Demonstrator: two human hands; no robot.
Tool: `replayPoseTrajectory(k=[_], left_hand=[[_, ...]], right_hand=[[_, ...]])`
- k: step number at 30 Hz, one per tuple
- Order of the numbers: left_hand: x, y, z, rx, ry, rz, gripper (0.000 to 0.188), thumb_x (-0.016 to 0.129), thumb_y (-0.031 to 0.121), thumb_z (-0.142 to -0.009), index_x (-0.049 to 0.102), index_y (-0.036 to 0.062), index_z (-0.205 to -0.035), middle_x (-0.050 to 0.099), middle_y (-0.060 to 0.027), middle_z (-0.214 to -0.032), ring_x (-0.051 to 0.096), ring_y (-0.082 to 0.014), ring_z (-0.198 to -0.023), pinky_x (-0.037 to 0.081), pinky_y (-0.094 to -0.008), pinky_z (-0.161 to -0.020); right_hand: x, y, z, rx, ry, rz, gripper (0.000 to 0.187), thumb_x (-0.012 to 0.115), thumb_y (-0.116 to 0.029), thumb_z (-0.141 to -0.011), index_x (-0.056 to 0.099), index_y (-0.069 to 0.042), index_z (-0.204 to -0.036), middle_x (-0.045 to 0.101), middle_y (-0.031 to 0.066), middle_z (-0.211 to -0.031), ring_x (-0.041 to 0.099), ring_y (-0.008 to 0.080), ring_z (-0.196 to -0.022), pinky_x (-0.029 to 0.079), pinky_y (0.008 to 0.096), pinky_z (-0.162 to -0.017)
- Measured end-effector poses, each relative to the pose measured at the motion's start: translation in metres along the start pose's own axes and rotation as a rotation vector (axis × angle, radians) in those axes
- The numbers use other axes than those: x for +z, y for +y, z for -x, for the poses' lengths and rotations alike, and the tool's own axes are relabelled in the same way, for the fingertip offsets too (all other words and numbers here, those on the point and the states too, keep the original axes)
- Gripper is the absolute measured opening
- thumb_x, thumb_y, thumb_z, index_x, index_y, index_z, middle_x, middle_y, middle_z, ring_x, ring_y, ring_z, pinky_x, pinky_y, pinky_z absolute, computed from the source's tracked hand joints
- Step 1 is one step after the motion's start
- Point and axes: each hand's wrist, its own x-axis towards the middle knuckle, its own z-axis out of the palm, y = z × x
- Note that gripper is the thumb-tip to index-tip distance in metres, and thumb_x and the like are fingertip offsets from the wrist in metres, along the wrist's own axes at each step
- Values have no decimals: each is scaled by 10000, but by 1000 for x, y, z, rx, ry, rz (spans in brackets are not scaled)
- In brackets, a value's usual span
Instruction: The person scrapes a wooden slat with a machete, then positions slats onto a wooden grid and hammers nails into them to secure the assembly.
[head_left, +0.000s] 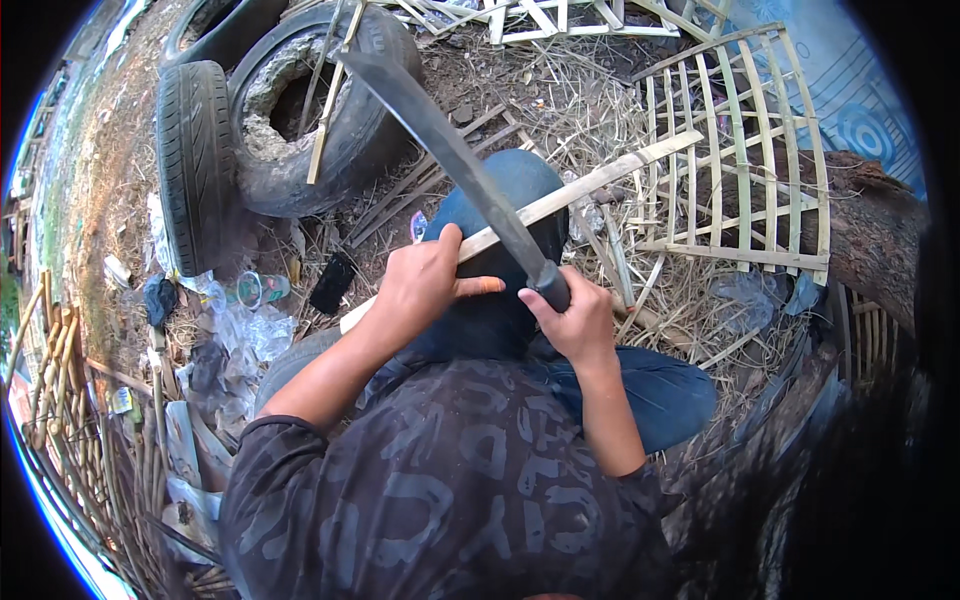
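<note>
Strip of pale wood (620, 178) in the head view runs from eight to two o'clock, held in the left hand's (420, 285) curled fingers, the nearer hand. The right hand (582, 322) wraps the handle of a machete (470, 180); its blade, pointing toward eleven, crosses over the strip, contact unclear.

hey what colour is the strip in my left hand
The strip is pale cream; the head view shows it best.

Soft daylt; rim bent; btm-R dark, maybe blurred.
</note>
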Motion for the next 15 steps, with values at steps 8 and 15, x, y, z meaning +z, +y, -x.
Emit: replayPoseTrajectory(k=[8, 15], left_hand=[[10, -14, -2, 37, 95, -38, 645, 643, 640, -717, 440, 34, -797, 592, -165, -598, 619, -385, -588, 491, -446, -517], [7, -21, -6, 64, 113, -37, 632, 654, 618, -726, 426, 31, -786, 583, -183, -601, 619, -389, -607, 491, -442, -524]], right_hand=[[-5, 11, -8, -44, 52, 245, 471, 719, -504, -752, 631, -43, -788, 622, 140, -617, 640, 331, -582, 497, 403, -527], [-77, 46, -9, 321, 363, 241, 408, 680, -427, -831, 630, -23, -797, 581, 70, -527, 632, 218, -504, 482, 369, -501]])
